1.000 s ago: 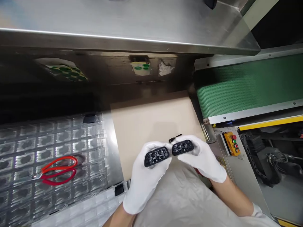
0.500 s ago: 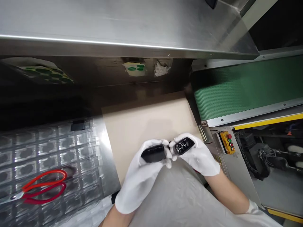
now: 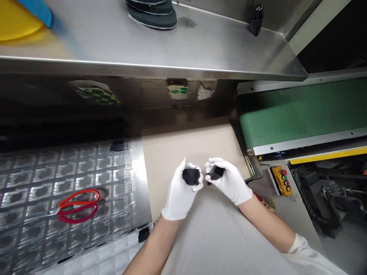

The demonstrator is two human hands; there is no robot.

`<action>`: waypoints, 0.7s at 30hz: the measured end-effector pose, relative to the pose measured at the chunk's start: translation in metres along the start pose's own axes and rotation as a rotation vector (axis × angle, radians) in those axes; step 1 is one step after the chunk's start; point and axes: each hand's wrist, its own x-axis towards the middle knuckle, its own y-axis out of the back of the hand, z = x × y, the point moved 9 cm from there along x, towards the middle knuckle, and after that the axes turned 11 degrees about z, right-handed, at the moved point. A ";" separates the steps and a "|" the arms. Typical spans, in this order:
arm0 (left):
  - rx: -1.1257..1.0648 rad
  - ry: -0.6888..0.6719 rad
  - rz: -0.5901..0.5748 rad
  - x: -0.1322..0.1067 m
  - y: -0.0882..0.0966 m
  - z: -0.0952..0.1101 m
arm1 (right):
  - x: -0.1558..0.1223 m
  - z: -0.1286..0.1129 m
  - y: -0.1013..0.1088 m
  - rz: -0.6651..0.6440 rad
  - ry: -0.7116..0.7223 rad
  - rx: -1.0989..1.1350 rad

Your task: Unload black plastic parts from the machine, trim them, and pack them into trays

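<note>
My left hand (image 3: 180, 194), in a white glove, is closed around a small black plastic part (image 3: 191, 176), its dark face turned up. Across a narrow gap, my right hand (image 3: 231, 183), gloved the same way, grips another black plastic part (image 3: 217, 172) between thumb and fingers. The two parts are apart, held above a beige sheet (image 3: 163, 152) on the worktop. Fingers hide the edges of both parts, and their exact kind does not show.
On the left, red-handled scissors (image 3: 77, 206) lie on a clear compartment tray (image 3: 43, 168). A steel shelf (image 3: 200, 49) overhangs the back. To the right are a green conveyor belt (image 3: 301, 107) and a yellow button box (image 3: 281, 181). Dark stacked pads (image 3: 155, 17) rest on the shelf.
My hands have moved slightly apart and both parts are turned to other angles. The right part's face with round openings no longer shows. The view has shifted, revealing more of the shelf.
</note>
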 end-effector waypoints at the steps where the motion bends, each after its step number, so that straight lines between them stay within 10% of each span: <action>1: -0.007 0.010 0.030 0.007 0.007 -0.005 | 0.006 0.007 0.006 0.013 -0.060 0.041; 11: 0.044 -0.088 0.214 0.029 0.078 -0.049 | 0.021 0.057 0.068 0.037 -0.279 0.150; 21: 0.570 -0.890 0.061 -0.080 -0.035 0.038 | -0.074 -0.057 -0.031 -0.247 0.527 0.015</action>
